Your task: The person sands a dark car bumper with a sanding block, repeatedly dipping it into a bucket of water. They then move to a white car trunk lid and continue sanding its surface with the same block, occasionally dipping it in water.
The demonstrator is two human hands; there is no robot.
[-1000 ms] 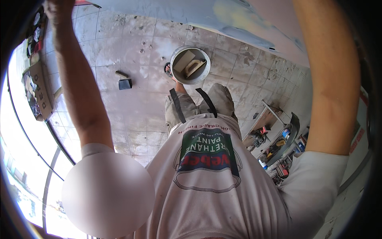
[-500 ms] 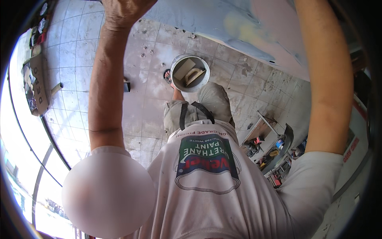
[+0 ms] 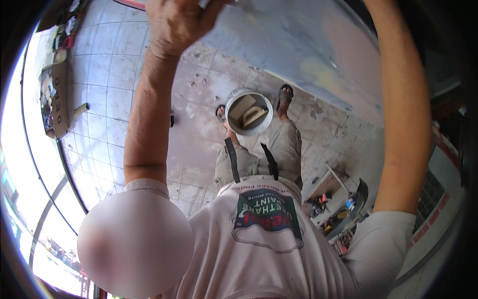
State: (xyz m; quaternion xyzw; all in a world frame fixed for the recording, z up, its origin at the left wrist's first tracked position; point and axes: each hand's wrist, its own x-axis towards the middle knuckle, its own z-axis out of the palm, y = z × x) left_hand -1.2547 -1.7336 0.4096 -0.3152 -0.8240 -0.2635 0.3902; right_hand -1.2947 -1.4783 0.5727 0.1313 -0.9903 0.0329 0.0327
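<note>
My left hand (image 3: pixel 180 22) is raised at the upper edge, its thumb stretched to the right. Its other fingers are mostly cut off by the picture edge, so whether it grips anything cannot be made out. My right forearm (image 3: pixel 404 104) reaches up on the right, with the hand beyond the upper edge. Between the two arms spreads a large panel (image 3: pixel 284 45), patchy in blue-grey, pink and pale yellow. Below it, by my feet, a light-coloured bucket (image 3: pixel 270 119) holds a float-like tool with a tan handle (image 3: pixel 254 115) and a flat, pale block (image 3: pixel 242 106).
Worn, stained tiles (image 3: pixel 191 114) cover the floor. A cardboard box (image 3: pixel 59 102) of odds and ends stands along the left side, a short tube (image 3: pixel 81 109) beside it. Tools and parts (image 3: pixel 343 214) lie cluttered to the lower right. My sandalled feet flank the bucket.
My left hand shows more fully, lower and further right in the picture. The panel and bucket have shifted in view, and my right foot is now visible beside the bucket.
</note>
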